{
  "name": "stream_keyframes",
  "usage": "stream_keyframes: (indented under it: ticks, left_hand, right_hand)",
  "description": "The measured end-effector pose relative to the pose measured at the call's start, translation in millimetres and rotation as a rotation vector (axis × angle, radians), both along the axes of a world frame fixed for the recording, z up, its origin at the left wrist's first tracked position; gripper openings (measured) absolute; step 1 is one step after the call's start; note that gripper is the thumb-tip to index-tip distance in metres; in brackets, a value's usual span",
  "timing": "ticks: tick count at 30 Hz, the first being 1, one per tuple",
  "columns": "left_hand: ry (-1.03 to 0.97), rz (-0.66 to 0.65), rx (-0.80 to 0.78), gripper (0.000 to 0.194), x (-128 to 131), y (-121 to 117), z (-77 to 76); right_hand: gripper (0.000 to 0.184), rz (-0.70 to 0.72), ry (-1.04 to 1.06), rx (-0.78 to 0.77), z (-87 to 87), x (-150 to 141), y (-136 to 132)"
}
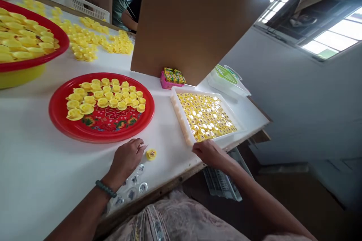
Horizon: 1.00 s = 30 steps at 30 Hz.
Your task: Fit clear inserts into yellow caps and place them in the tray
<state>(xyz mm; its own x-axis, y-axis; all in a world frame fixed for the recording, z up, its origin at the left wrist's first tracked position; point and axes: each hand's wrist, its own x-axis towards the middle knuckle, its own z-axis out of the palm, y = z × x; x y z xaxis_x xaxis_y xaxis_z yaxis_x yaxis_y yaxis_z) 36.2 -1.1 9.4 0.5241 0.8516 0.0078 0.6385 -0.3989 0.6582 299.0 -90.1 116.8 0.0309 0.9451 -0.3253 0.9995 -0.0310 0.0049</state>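
Note:
My left hand (pixel 126 160) rests on the white table (pixel 51 165) with its fingertips pinched on a thin pale sliver, too small to name. Just right of it lies a round yellow plastic cap (pixel 151 154). Several clear plastic discs (pixel 132 180) sit beneath my left wrist. My right hand (pixel 207 154) touches the near rim of a white tray (pixel 181 116) packed with rows of shiny yellow caps. A red plate (pixel 102 135) holds several larger yellow cup-shaped pieces, above my left hand.
A large red-rimmed yellow basin (pixel 19 71) stands at far left, and many yellow pieces (pixel 90 37) lie beyond it. An upright cardboard sheet (pixel 192 22) stands behind a pink box (pixel 169 81). A person (pixel 127 11) sits beyond it. The table's edge runs past my lap.

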Motion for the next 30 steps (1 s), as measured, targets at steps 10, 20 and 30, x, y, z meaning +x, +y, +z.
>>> stream_keyframes:
  ticks: [10,20,30]
  left_hand:
    - [0.014,-0.014,0.041,0.025,-3.7,-4.3,-2.1]
    - [0.008,-0.011,0.027,0.024,-4.5,-2.4,-4.7]
    - [-0.053,0.036,-0.03,0.015,1.1,-1.1,-0.4]
  right_hand:
    - [0.032,-0.08,0.297,0.02,-68.7,36.1,-38.2]
    - [0.025,-0.079,0.249,0.036,-80.2,16.5,-27.5]
    - [0.023,0.062,0.135,0.083,-87.5,-30.4,14.3]
